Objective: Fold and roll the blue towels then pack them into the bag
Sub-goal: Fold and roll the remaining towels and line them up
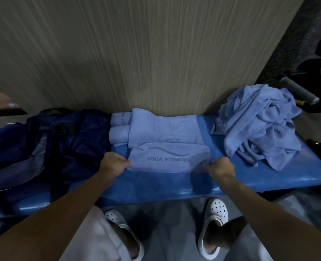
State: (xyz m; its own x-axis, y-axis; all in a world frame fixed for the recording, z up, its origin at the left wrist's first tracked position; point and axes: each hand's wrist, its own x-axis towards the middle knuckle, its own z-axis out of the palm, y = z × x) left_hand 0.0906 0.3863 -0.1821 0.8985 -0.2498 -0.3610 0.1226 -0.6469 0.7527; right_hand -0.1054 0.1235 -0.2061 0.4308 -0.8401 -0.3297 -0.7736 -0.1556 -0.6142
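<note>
Both forearms reach out over a pair of white clogs (215, 211) to the front edge of the blue table (155, 187). The left hand (114, 163) pinches the near-left corner of the logo towel (167, 147), fingers (126, 163) closed on the cloth. The right hand (220, 167) grips the near-right corner the same way, its fingers (207, 164) curled onto the hem.

This towel lies mid-table as a folded strip. Its long axis runs away from the person toward the back edge, and its printed near end seems to be turned over onto the strip. Both hands sit level at that end, neither nearer than the other, so the roll would probably travel straight away from them toward the wall.

Its far-left part overlaps two rolled towels (119, 129) that lie side by side, with the dark bag (42, 147) slumped open just beyond them at the table's left end. A heap of loose towels (257, 125) waits at the right end.
</note>
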